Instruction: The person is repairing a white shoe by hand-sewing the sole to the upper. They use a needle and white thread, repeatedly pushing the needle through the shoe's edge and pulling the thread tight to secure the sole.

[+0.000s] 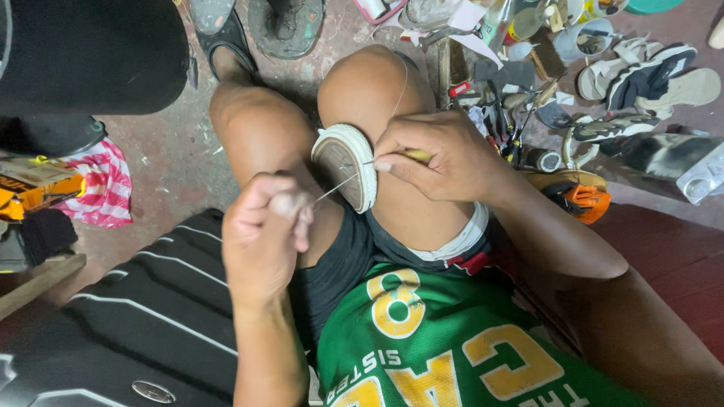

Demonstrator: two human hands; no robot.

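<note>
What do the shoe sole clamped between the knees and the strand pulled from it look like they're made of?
Shoe sole: seemingly rubber, matte, brown face with an off-white ribbed rim. Strand: thin pale thread, taut between the sole and the left hand, possibly waxed or nylon; too fine to tell. The right hand grips a yellowish, probably wooden handle.

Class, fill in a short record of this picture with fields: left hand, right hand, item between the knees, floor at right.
Left hand: pinches a pale thread, pulled taut
Right hand: grips a yellow-handled tool at the shoe
Between the knees: shoe, sole facing up, white edge
Floor at right: sandals, scattered tools
</note>
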